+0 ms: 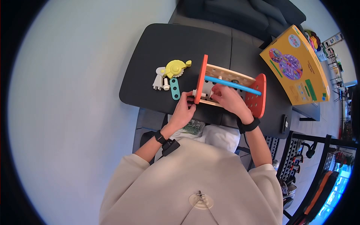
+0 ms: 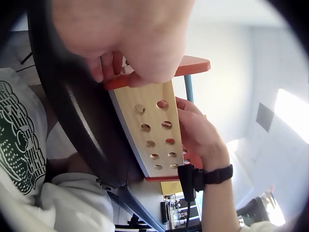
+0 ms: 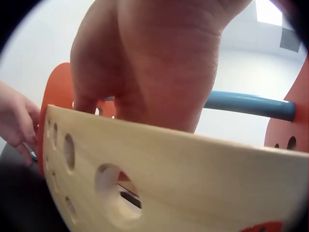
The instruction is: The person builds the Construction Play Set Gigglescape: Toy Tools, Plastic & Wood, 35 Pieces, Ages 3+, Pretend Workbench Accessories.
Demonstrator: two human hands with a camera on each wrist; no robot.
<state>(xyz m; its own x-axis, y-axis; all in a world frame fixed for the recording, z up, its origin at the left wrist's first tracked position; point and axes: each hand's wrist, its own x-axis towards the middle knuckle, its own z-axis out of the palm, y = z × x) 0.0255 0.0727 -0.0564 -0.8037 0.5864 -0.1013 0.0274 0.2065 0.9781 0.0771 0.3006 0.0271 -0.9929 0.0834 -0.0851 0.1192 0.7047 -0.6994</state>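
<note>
A toy workbench with red end panels [image 1: 201,80], perforated wooden sides [image 2: 153,130] and a blue rod [image 1: 232,85] stands on the dark table. A white bolt [image 1: 203,94] passes through the left red panel. My left hand [image 1: 182,112] pinches the bolt's head at the panel's outer face. Inside the frame, my right hand [image 1: 230,101] pinches a small white piece [image 1: 212,93] near the bolt's threaded end. The right wrist view shows the right hand [image 3: 149,67] reaching behind the wooden side, which hides its fingertips.
Left of the workbench lie a yellow saw-like piece [image 1: 175,69], a grey-white piece [image 1: 158,79], another white bolt [image 1: 166,84] and a teal strip with holes [image 1: 174,89]. A yellow box [image 1: 300,67] stands at the right; a dark sofa [image 1: 240,15] is beyond the table.
</note>
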